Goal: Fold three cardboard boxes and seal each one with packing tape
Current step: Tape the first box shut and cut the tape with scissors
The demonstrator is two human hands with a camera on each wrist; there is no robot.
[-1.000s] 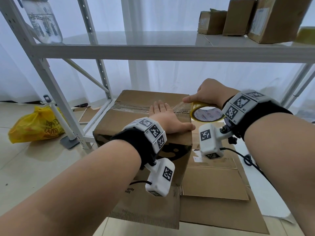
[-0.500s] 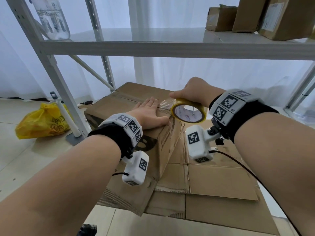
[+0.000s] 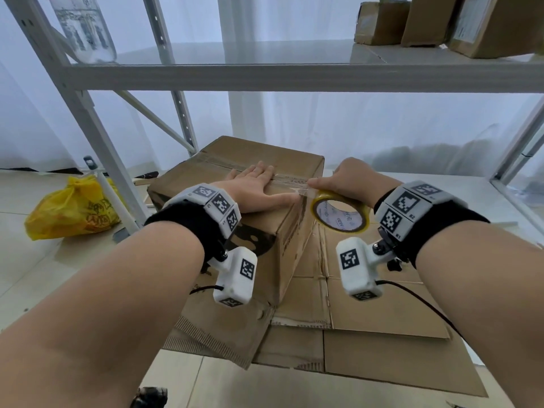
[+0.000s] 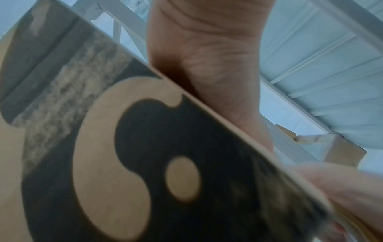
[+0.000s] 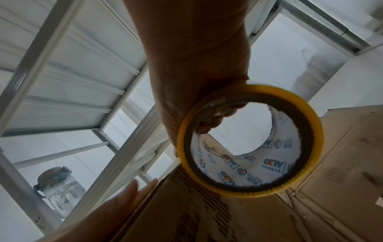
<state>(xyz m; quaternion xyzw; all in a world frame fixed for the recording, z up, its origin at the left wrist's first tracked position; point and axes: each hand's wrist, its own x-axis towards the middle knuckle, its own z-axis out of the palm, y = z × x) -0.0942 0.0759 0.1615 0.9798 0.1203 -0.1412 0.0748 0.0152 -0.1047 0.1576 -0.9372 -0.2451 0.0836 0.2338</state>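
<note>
A person's left hand (image 3: 253,188) lies flat, fingers straight and together, on the top of a closed cardboard box (image 3: 206,187), pressing near the box's right edge where a strip of clear tape (image 3: 290,182) runs along the centre seam. Just right of it, the right hand (image 3: 350,182) grips a yellow-edged roll of packing tape (image 3: 340,213), fingers curled through the core and thumb over the top, the roll held off the box's near right corner with the strip stretched from it onto the lid. The two hands are close together, the left thumb almost meeting the roll. The right wrist view shows printed lettering inside the roll's white core (image 5: 248,165). The left wrist view shows the palm (image 4: 207,65) bearing on the box's top edge above a black printed mark. The box stands on flattened cardboard sheets (image 3: 382,313) spread on the floor under a white metal shelf rack (image 3: 265,76). Smaller cardboard boxes (image 3: 424,22) sit on the rack's far right, a clear jar (image 3: 85,30) at its left. A yellow plastic bag (image 3: 70,209) lies on the floor to the left.
</note>
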